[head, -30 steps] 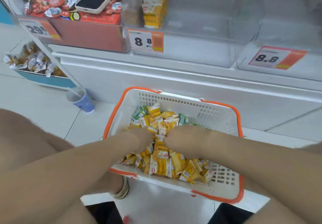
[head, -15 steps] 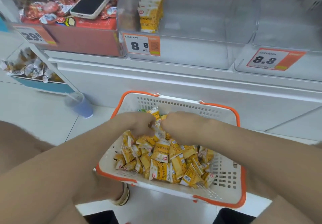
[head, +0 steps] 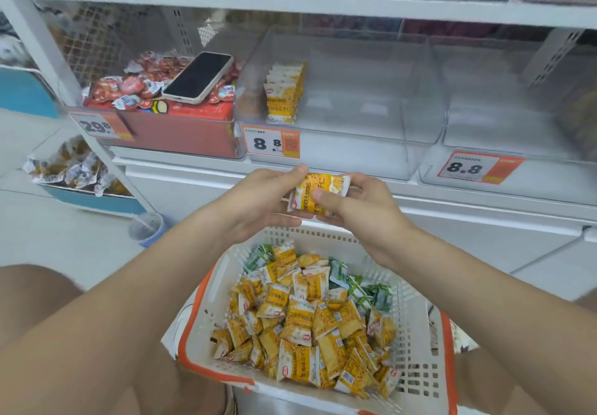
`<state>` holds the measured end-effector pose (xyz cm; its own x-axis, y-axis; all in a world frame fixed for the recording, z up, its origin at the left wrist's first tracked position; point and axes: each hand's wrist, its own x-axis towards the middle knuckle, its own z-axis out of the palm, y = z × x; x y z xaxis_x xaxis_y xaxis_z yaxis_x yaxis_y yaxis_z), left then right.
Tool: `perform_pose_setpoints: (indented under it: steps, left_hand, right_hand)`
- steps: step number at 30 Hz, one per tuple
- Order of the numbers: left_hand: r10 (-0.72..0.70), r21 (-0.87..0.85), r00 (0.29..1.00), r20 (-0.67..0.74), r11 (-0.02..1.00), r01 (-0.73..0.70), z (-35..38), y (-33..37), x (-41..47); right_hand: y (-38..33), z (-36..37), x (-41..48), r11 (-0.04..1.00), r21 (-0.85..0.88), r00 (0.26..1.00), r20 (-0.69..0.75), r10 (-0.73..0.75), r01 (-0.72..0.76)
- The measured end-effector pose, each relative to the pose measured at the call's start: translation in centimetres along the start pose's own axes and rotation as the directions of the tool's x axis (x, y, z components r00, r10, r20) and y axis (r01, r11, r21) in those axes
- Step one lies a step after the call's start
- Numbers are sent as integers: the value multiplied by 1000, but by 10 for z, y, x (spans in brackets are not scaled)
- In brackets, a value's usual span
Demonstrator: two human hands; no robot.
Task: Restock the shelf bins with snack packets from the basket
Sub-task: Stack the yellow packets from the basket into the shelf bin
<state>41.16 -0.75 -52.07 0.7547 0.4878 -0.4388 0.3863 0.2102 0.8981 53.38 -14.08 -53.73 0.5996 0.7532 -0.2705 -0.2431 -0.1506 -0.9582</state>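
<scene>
**Packets Coming Up to the Bin**

Both hands have lifted out of the basket (head: 416, 334). The left hand (head: 258, 198) and right hand (head: 358, 204) are pinching a small stack of yellow packets (head: 318, 193), squaring it below the clear bin (head: 355, 143), probably so it is standing neatly beside the row (head: 284, 94) there.

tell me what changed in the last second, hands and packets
Both hands rose out of the basket: the left hand and right hand now hold a small stack of yellow packets between them, near the clear bin. The phone and the shelved yellow packets stayed put.
</scene>
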Motion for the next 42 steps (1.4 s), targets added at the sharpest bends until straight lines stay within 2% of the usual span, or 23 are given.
perform_pose_setpoints:
  steps: [2, 4, 7, 10, 13, 16, 19, 22, 25, 27, 29, 31, 32, 34, 36, 38, 42]
  left_hand:
    - [25, -73, 999, 40, 997, -22, -1, 7, -1]
    - [110, -112, 994, 26, 988, -106, -5, 10, 0]
    - [235, -36, 970, -68, 971, -238, -11, 18, -1]
    - [300, -9, 947, -113, 953, -303, -9, 22, -5]
    - [323, 20, 937, -130, 946, -323, -9, 22, -6]
    - [363, 83, 921, -140, 932, -354, -14, 28, -7]
    - [466, 290, 875, -130, 862, -416, -27, 40, -8]
    - [603, 639, 791, -106, 650, -410, -41, 53, -9]
    - [696, 837, 717, -36, 413, -359, -53, 60, -2]
    - [702, 877, 711, 42, 315, -363, -60, 64, 6]
    - [686, 937, 715, 137, 144, -318, -67, 68, 14]
    - [618, 973, 758, 209, -52, -226, -70, 71, 19]
    - [575, 975, 788, 219, -96, -201, -72, 72, 21]
    - [532, 974, 816, 226, -98, -206, -75, 72, 24]
    - [540, 967, 806, 240, -61, -247, -79, 74, 29]
    - [553, 955, 792, 258, -22, -296, -83, 76, 34]
    - [569, 947, 780, 261, 4, -320, -86, 79, 41]
  right_hand:
    - [-1, 0, 0, 997, 80, 1000, 7, 22, -23]
    - [-4, 1, -1, 993, 115, 999, 8, 35, -36]
    - [-11, 1, -3, 995, 103, 1000, 6, -2, 1]
    - [-20, 4, -5, 994, -17, 994, -10, -106, 106]
    - [-24, 6, -2, 982, -132, 990, -5, -138, 136]
    - [-30, 7, 3, 891, -365, 962, 60, -268, 270]
    - [-45, 9, 8, 793, -464, 918, 162, -363, 395]
    - [-64, 9, 24, 753, -497, 901, 188, -391, 431]
    - [-84, 14, 45, 724, -498, 863, 110, -493, 478]
    - [-96, 22, 63, 719, -504, 847, 46, -530, 478]
    - [-104, 32, 84, 713, -549, 853, 0, -522, 436]
    - [-106, 42, 110, 722, -593, 888, -25, -459, 356]
    - [-105, 48, 123, 744, -597, 917, -35, -398, 300]
    - [-98, 57, 153, 777, -606, 967, -52, -250, 169]
    - [-91, 64, 179, 753, -654, 988, -55, -146, 75]
    - [-85, 71, 201, 679, -733, 991, -54, -123, 44]
    - [-88, 87, 211, 457, -889, 990, -54, -127, 10]
